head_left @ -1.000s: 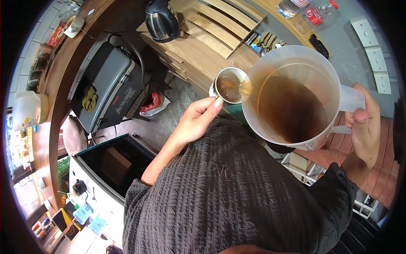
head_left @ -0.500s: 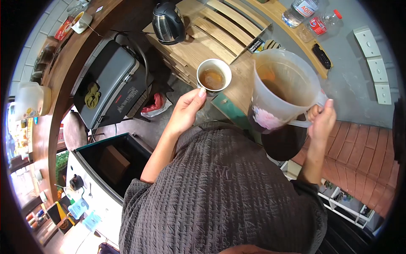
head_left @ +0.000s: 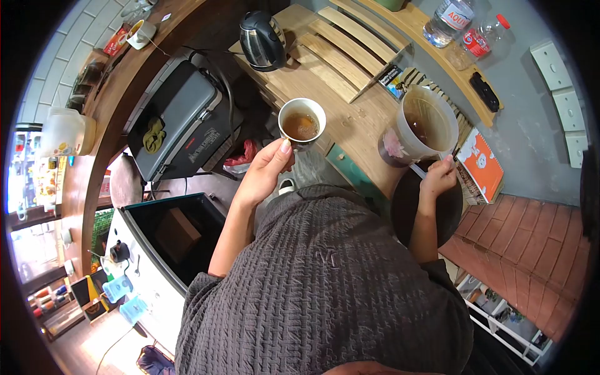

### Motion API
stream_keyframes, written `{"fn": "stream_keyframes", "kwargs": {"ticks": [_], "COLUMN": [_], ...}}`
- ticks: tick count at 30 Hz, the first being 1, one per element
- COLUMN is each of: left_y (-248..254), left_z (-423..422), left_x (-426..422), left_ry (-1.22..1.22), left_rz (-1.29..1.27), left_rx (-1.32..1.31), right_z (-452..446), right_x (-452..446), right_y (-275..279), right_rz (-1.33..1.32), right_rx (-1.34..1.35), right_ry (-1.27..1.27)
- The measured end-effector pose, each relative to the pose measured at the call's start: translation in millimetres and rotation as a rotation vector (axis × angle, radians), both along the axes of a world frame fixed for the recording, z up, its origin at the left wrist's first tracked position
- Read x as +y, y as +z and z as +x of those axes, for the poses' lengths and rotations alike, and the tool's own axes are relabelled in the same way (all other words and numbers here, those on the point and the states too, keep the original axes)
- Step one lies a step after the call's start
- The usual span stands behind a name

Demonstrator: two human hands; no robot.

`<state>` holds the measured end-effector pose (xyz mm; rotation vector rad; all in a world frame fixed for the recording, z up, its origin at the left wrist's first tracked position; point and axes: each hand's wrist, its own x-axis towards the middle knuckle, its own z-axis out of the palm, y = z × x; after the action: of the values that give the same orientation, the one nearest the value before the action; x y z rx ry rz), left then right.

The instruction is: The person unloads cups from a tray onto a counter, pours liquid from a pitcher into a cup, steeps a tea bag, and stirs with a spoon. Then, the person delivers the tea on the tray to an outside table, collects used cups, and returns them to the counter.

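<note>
My left hand point(head_left: 265, 170) is closed on a white-rimmed cup point(head_left: 319, 129) that holds a brown, tea-like drink. The cup is held up in front of me, with its mouth facing the camera. To the right, my right hand point(head_left: 437, 177) grips the handle of a translucent plastic pitcher point(head_left: 400, 145) with a pink flower print. Some dark liquid shows through the pitcher's lower wall. The pitcher is over or on the right end of the wooden counter point(head_left: 357, 128); whether its base touches the wood I cannot tell.
A black electric kettle point(head_left: 262, 42) stands beside a slatted wooden rack point(head_left: 350, 47). Two plastic bottles point(head_left: 450, 22) stand on the wall shelf. An orange-covered notebook point(head_left: 480, 161) leans by the wall. A dark round seat point(head_left: 406, 209) lies below my right arm. A grey case-like box point(head_left: 178, 119) stands left.
The pitcher has moved away from me towards the counter and wall, with my right hand on its handle. The cup has shifted slightly left and down in view. The orange notebook has come into sight.
</note>
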<state>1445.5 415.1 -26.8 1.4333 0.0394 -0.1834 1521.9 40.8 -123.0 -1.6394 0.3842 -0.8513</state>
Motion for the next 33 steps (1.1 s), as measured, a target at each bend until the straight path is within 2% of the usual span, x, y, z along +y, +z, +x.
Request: {"fn": "stream_keyframes", "kwargs": {"ticks": [5, 9, 15, 17, 20, 24, 26, 27, 29, 31, 33], "left_y": [1.6, 1.7, -9.4, -12.4, -3.6, -11.5, -6.7, -4.4, -3.8, -4.2, -6.2], "left_z": [-4.7, -6.7, -8.9, -9.2, -11.7, -17.2, -21.2, -23.8, -28.9, -34.4, -38.6], "left_x": [-12.3, -26.0, -43.0, -48.5, -63.9, -64.0, -63.0, -61.1, -54.9, -45.5, -32.1], "left_ry": [-0.022, -0.014, -0.009, -0.003, 0.087, 0.088, 0.104, 0.112, 0.13, 0.146, 0.13], "left_rz": [-0.03, -0.022, -0.071, -0.071, -0.082, -0.089, -0.087, -0.084, -0.06, -0.039, -0.037], "left_rx": [-0.008, -0.021, -0.053, -0.073, -0.025, -0.066, -0.042, -0.021, -0.018, -0.02, -0.035], "right_z": [7.9, 3.2, -4.1, -12.2, -24.2, -26.8, -19.4, -15.3, -7.3, 3.8, 7.0], "right_x": [-7.7, -11.8, -26.8, -33.2, -44.8, -41.7, -36.9, -33.9, -26.1, 8.6, 51.8], "right_y": [-30.2, -43.8, -50.4, -53.8, -50.8, -21.8, -4.9, 5.4, 28.8, 52.3, 64.4], "right_rz": [-0.088, 0.033, 0.034, 0.153, 0.132, 0.072, -0.211, -0.208, -0.429, -0.343, -0.219], "right_rx": [-0.105, -0.056, -0.096, -0.059, 0.025, 0.092, -0.132, -0.131, -0.377, -0.555, -0.258], "right_ry": [-0.079, -0.098, 0.007, 0.135, 0.273, 0.292, -0.049, -0.035, 0.062, 0.413, 0.68]}}
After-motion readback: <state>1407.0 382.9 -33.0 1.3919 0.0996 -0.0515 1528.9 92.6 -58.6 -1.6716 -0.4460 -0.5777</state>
